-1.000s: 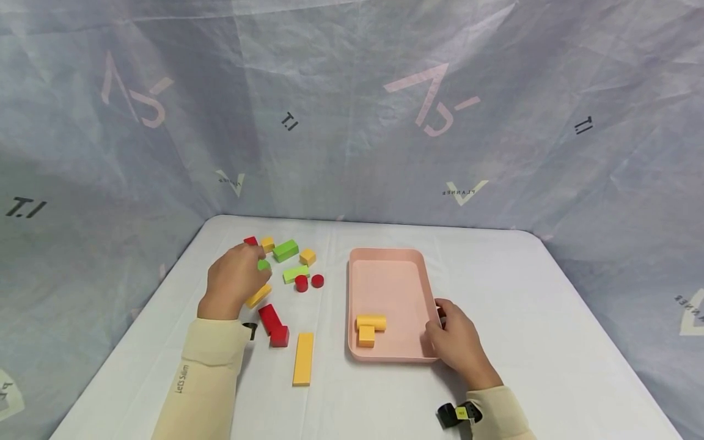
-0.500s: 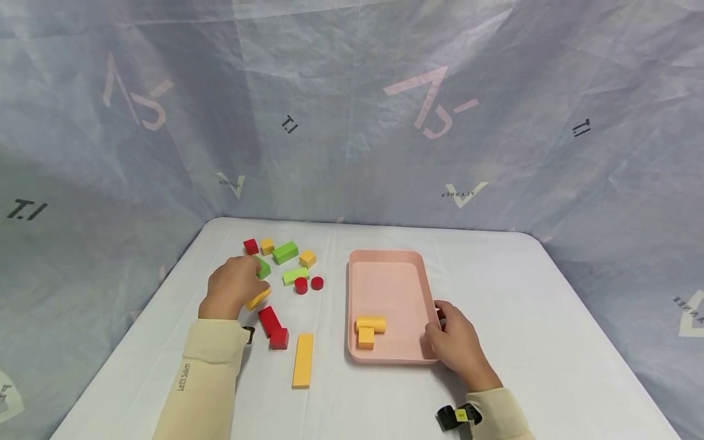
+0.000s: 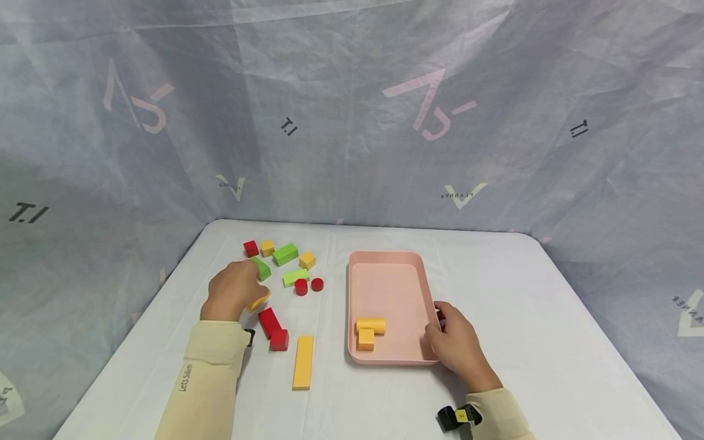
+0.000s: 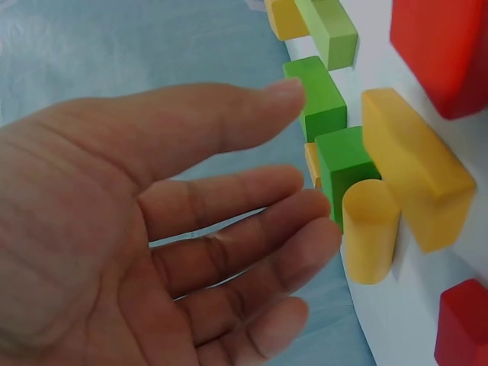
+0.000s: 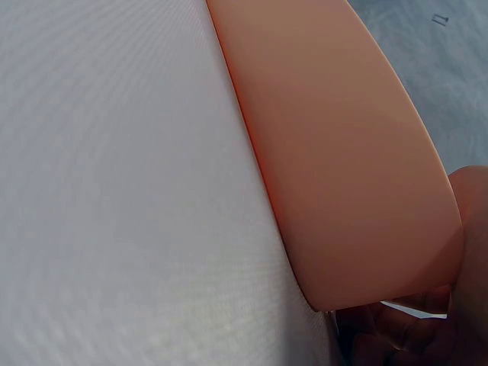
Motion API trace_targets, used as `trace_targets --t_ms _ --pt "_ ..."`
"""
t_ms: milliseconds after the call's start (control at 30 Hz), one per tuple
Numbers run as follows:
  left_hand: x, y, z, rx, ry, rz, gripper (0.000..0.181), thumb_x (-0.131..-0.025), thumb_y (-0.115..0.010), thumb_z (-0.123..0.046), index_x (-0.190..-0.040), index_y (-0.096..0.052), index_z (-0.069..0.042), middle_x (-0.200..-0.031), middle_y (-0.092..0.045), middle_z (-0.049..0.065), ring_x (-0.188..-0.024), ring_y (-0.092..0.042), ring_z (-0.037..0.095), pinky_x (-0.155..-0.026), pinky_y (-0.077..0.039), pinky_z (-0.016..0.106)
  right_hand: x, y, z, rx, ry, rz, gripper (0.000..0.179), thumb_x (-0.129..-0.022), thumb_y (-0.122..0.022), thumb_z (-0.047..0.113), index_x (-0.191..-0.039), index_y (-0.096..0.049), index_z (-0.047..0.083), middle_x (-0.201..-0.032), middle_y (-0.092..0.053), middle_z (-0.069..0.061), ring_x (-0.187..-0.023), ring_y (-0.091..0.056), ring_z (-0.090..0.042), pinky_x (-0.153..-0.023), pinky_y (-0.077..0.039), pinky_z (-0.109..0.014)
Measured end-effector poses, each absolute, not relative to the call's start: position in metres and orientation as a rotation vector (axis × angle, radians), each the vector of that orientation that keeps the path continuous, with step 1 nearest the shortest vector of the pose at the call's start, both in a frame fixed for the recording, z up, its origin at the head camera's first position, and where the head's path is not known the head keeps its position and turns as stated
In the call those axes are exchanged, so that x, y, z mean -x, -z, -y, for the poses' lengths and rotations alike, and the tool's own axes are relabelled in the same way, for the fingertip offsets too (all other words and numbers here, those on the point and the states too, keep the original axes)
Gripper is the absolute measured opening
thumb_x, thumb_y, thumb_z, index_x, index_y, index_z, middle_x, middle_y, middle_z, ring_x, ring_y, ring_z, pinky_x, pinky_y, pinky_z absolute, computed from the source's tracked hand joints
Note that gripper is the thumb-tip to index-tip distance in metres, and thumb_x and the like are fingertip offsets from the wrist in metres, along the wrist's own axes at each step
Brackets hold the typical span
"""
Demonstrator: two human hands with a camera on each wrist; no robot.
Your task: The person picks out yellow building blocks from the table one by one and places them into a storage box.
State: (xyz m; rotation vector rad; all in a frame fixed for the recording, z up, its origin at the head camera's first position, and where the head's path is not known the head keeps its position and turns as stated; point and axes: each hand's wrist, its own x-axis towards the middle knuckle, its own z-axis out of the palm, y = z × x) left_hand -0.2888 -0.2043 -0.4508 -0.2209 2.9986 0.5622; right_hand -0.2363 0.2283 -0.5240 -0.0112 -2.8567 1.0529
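Observation:
Over the far-left group of blocks, my left hand hovers with fingers loosely bent and nothing in its grasp. In the left wrist view its fingertips are close to a yellow cylinder; whether they touch is unclear. A flat yellow block and a green block are beside that cylinder. The left hand partly hides a yellow piece in the head view. My right hand grips the right rim of a pink tray, thumb on the inside. A yellow cylinder and yellow cube lie inside.
Two red blocks and a long yellow plank lie nearer the person. Small red cylinders, a light green block and several other blocks lie between the left hand and the tray. A grey cloth backdrop surrounds the white table.
My left hand has drawn slightly nearer the person and lower, uncovering the red cube and more of the green block behind it. The right hand and tray have stayed put.

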Motion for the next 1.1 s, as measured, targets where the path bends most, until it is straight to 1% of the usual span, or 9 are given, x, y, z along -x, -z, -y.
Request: trace_targets --t_ms 167,333,567,700,833,1100 --pt "0.291 0.459 0.206 0.225 -0.552 -2.966 0.027 -0.085 -0.082 -0.019 -0.106 -0.074 -0.003 -0.086 -0.065 0.01 -0.073 -0.059 0.024 -0.057 -0.046 0.035 0.236 0.525 -0.229 0.01 -1.046 2.861 0.052 -0.095 -0.055 0.016 -0.145 -0.053 0.003 -0.116 -0.067 -0.012 -0.095 -0.063 -0.021 -0.084 -0.052 -0.04" --pt "0.292 0.466 0.208 0.221 -0.53 -2.962 0.022 -0.085 -0.08 -0.018 -0.101 -0.074 -0.004 -0.083 -0.063 0.01 -0.071 -0.058 0.024 -0.056 -0.046 0.035 0.235 0.525 -0.228 0.016 -1.057 2.862 0.052 -0.095 -0.056 0.016 -0.145 -0.053 0.003 -0.117 -0.067 -0.012 -0.096 -0.063 -0.021 -0.085 -0.052 -0.041" --pt "0.294 0.467 0.207 0.229 -0.502 -2.945 0.028 -0.085 -0.079 -0.018 -0.107 -0.073 -0.001 -0.087 -0.064 0.011 -0.075 -0.058 0.025 -0.058 -0.047 0.035 0.236 0.525 -0.229 0.023 -1.067 2.859 0.052 -0.095 -0.056 0.016 -0.146 -0.053 0.004 -0.118 -0.067 -0.012 -0.098 -0.063 -0.022 -0.086 -0.053 -0.042" --pt "0.296 0.469 0.208 0.224 -0.496 -2.941 0.022 -0.084 -0.078 -0.017 -0.1 -0.074 -0.003 -0.084 -0.063 0.01 -0.074 -0.058 0.025 -0.057 -0.047 0.035 0.236 0.525 -0.229 0.022 -1.063 2.862 0.052 -0.095 -0.056 0.016 -0.146 -0.053 0.004 -0.119 -0.067 -0.012 -0.1 -0.063 -0.022 -0.087 -0.053 -0.042" --pt "0.296 0.471 0.208 0.207 -0.488 -2.946 0.012 -0.084 -0.077 -0.015 -0.09 -0.074 -0.006 -0.078 -0.062 0.009 -0.072 -0.057 0.025 -0.055 -0.046 0.035 0.236 0.524 -0.229 0.018 -1.061 2.859 0.052 -0.095 -0.055 0.016 -0.145 -0.053 0.003 -0.118 -0.067 -0.012 -0.099 -0.063 -0.022 -0.087 -0.053 -0.042" --pt "0.299 0.476 0.207 0.223 -0.464 -2.93 0.005 -0.081 -0.075 -0.009 -0.083 -0.075 -0.005 -0.068 -0.062 0.008 -0.069 -0.057 0.023 -0.055 -0.045 0.033 0.235 0.523 -0.228 0.014 -1.056 2.855 0.052 -0.094 -0.055 0.016 -0.144 -0.054 0.003 -0.117 -0.067 -0.011 -0.099 -0.063 -0.022 -0.086 -0.052 -0.042"
